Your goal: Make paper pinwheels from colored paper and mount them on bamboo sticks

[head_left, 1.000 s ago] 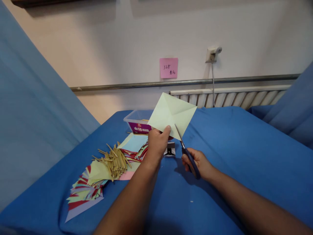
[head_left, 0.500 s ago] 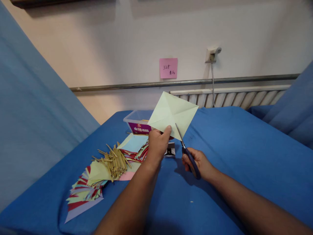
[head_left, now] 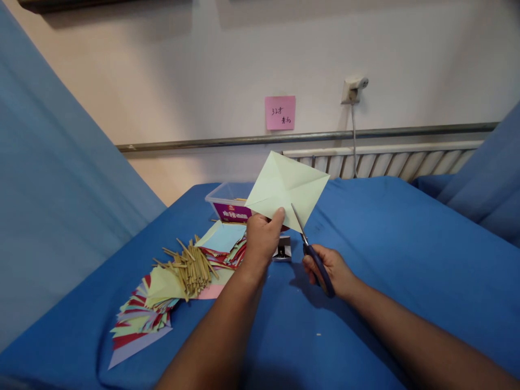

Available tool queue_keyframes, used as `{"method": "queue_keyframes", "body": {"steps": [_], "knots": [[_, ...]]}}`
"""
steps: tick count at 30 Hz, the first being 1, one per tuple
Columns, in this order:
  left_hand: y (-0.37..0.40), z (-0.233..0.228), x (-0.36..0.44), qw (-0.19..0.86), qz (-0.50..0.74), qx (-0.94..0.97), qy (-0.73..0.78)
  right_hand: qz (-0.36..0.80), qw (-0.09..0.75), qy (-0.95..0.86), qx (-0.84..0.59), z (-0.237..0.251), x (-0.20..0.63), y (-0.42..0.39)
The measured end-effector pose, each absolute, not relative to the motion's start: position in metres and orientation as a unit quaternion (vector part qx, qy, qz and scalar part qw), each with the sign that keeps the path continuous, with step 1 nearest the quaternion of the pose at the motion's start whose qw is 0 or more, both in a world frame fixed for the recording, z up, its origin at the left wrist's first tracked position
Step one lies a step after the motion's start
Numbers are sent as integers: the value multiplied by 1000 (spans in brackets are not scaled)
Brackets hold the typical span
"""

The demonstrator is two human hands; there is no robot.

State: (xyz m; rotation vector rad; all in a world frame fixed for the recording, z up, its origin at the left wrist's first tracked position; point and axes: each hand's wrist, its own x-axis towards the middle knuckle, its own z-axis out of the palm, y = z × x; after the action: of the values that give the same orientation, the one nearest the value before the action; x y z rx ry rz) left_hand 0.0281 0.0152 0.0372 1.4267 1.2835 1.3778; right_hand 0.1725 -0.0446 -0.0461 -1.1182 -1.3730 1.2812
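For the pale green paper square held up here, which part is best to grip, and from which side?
Grip the pale green paper at its lower left edge, coming from below, as the left hand does with thumb on the near face. That is probably best: the sheet stands upright, and the scissors in the right hand enter along the lower right.

The green paper sheet (head_left: 286, 188) has rotated slightly, its right corner rising. The scissors (head_left: 311, 250) blade tip has advanced marginally into the sheet's lower edge, and the right hand (head_left: 330, 269) has shifted slightly right.
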Motion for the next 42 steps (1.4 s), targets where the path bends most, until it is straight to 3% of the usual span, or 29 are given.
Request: {"method": "queue_keyframes", "body": {"steps": [42], "knots": [[11,38,30,369,537,568,503,515,470,-547,-464,-41,171,-45]]}}
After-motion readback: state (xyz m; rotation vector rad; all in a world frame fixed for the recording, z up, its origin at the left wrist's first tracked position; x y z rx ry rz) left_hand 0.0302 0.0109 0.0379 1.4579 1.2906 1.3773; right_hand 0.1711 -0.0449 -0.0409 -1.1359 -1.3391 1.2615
